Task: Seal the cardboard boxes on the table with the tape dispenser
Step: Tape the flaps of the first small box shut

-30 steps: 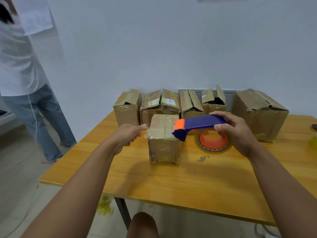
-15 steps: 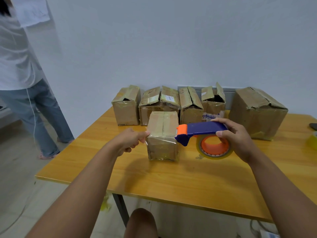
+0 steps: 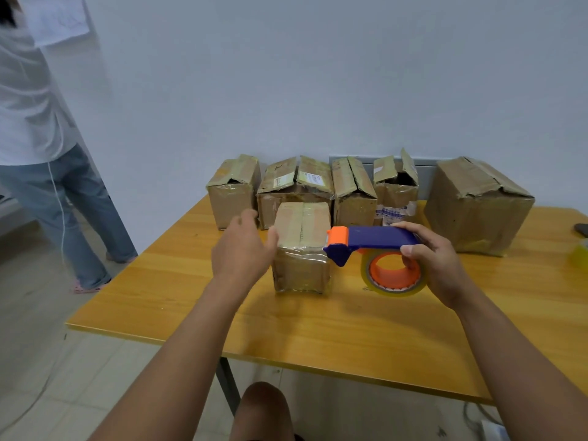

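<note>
Cardboard is the working material: the front box (image 3: 301, 246) stands alone on the table (image 3: 178, 281), just ahead of a back row along the wall.

Head view, hands. My right hand (image 3: 436, 265) grips the dispenser (image 3: 375, 241), fingers curled round the blue handle and through the orange roll core. The orange nose sits at the front box's right upper edge, touching or nearly so; I cannot tell which. My left hand (image 3: 243, 251) is relaxed and holds nothing, thumb close to the box's left upper edge.

Head view, risks. I judge three:
- The box is small and probably light. Pulling tape with no hand pressing it down could drag or tip it.
- Glossy film already wraps its front; a new strip may wrinkle or stick to itself.
- The cutter sits near my left fingers if they cross the top.

Head view, surroundings. Behind the front box stand five boxes (image 3: 353, 189), several with raised flaps, close enough to hinder a stroke away from me. To its far right lie a dark object (image 3: 581, 230) and something yellow (image 3: 579, 257), both cut off. To its far left a person (image 3: 41, 148) stands on the floor, clear of the table.
</note>
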{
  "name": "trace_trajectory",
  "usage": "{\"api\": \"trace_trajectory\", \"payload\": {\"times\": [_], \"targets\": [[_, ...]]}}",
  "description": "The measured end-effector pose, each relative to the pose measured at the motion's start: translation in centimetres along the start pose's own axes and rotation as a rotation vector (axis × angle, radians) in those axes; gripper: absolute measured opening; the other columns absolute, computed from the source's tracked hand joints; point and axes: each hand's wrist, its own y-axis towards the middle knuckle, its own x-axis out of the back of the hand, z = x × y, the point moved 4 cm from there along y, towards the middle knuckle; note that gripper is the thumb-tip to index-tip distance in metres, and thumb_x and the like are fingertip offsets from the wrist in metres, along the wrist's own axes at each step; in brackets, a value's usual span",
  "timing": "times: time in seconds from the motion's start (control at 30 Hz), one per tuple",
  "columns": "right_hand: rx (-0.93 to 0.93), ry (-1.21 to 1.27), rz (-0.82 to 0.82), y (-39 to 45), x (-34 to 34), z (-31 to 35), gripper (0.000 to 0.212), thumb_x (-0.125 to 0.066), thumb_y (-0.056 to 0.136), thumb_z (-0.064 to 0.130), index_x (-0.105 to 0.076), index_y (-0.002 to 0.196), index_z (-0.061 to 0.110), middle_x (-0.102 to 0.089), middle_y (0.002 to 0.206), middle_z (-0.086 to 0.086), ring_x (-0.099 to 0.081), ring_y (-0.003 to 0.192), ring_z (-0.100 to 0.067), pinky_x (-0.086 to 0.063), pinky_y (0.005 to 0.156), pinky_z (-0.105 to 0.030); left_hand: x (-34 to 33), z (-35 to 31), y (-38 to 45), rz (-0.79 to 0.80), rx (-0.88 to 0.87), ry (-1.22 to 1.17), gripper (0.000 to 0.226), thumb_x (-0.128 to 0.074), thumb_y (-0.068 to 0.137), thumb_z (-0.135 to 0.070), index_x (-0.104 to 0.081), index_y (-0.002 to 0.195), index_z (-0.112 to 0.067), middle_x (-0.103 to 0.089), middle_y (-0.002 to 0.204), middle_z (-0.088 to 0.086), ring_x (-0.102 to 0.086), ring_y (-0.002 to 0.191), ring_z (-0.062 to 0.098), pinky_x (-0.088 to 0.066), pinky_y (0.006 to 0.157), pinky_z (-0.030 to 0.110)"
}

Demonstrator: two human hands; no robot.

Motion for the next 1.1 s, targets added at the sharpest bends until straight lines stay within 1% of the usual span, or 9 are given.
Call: {"api": "trace_trajectory", "payload": {"times": [0.1,0.2,0.4,0.5,0.63,0.7,0.8,0.93,1.1], "targets": [[-0.002,0.008,-0.012,-0.2,0.1,-0.2,0.065,-0.063,0.063,0.052,-0.061,0.124,0.03,-0.061,0.114,0.004,-0.063,0.092,-0.008,-0.054,0.066,-0.023,-1.5,-3.3,-2.5,0.035,-0.397,-0.114,0.055,-0.054,0.093,-0.035,-0.044,0.143,-0.017,-0.045,0.144,0.003,-0.044,0.128,0.016,-0.041,0.097,0.028],[-0.003,0.014,-0.02,-0.3,0.2,-0.2,0.066,-0.063,0.063,0.052,-0.06,0.124,0.028,-0.061,0.113,0.003,-0.063,0.088,-0.003,-0.053,0.064,-0.021,-5.4,-3.6,-3.5,0.159,-0.539,0.154,0.074,-0.054,0.093,-0.052,-0.024,0.154,-0.021,-0.025,0.16,-0.002,-0.021,0.147,0.015,-0.012,0.119,0.031],[-0.021,0.008,-0.021,-0.5,-0.8,0.3,0.059,-0.066,0.067,0.049,-0.058,0.122,0.031,-0.061,0.11,0.004,-0.062,0.09,-0.01,-0.051,0.064,-0.019,-6.6,-1.1,-1.3,-0.014,-0.667,0.163,0.057,-0.074,0.086,-0.022,-0.053,0.138,-0.024,-0.059,0.135,0.002,-0.056,0.122,0.021,-0.047,0.098,0.035],[-0.021,-0.014,-0.024,-0.4,-1.9,0.5,0.041,-0.064,0.074,0.04,-0.058,0.114,0.04,-0.06,0.112,0.006,-0.06,0.099,-0.016,-0.05,0.071,-0.021,-6.5,-0.6,-0.6,0.0,-0.699,0.189,0.066,-0.072,0.086,-0.019,-0.044,0.145,-0.026,-0.056,0.139,0.006,-0.051,0.129,0.025,-0.041,0.105,0.039],[-0.019,-0.018,-0.031,-0.5,-2.3,0.1,0.037,-0.063,0.075,0.041,-0.057,0.111,0.044,-0.059,0.114,0.008,-0.059,0.102,-0.017,-0.049,0.074,-0.023,-6.9,-1.3,-1.5,-0.038,-0.739,0.149,0.053,-0.062,0.093,-0.026,-0.048,0.143,-0.016,-0.052,0.144,0.008,-0.045,0.136,0.025,-0.028,0.112,0.036],[-0.021,-0.027,-0.02,-0.6,-2.3,0.0,0.039,-0.063,0.074,0.041,-0.056,0.113,0.044,-0.058,0.116,0.009,-0.058,0.104,-0.016,-0.05,0.074,-0.023,-7.0,-1.6,-1.7,-0.046,-0.706,0.106,0.047,-0.057,0.096,-0.032,-0.052,0.14,-0.016,-0.057,0.138,0.007,-0.051,0.13,0.024,-0.035,0.109,0.035],[-0.012,-0.048,-0.023,-0.6,-2.1,0.3,0.04,-0.063,0.074,0.042,-0.056,0.113,0.045,-0.057,0.114,0.013,-0.058,0.103,-0.012,-0.05,0.074,-0.02,-7.0,-1.7,-1.6,-0.049,-0.678,0.099,0.049,-0.074,0.085,-0.02,-0.06,0.132,-0.012,-0.064,0.128,0.012,-0.06,0.118,0.03,-0.049,0.096,0.042],[-0.007,-0.098,0.006,-0.2,-1.3,1.1,0.047,-0.065,0.072,0.046,-0.058,0.118,0.041,-0.057,0.114,0.012,-0.058,0.098,-0.008,-0.05,0.069,-0.016,-6.9,-1.9,-1.6,-0.019,-0.69,0.13,0.061,-0.083,0.075,-0.012,-0.061,0.131,-0.013,-0.065,0.127,0.012,-0.062,0.115,0.03,-0.052,0.091,0.043],[0.005,-0.147,-0.018,-0.8,2.9,1.7,0.054,-0.061,0.059,0.06,-0.062,0.111,0.044,-0.06,0.112,0.013,-0.059,0.092,-0.008,-0.047,0.068,-0.021,-6.7,-1.2,-1.4,0.025,-0.65,0.131,0.056,-0.076,0.083,-0.017,-0.057,0.137,-0.021,-0.061,0.134,0.009,-0.06,0.119,0.029,-0.051,0.093,0.044]]}}
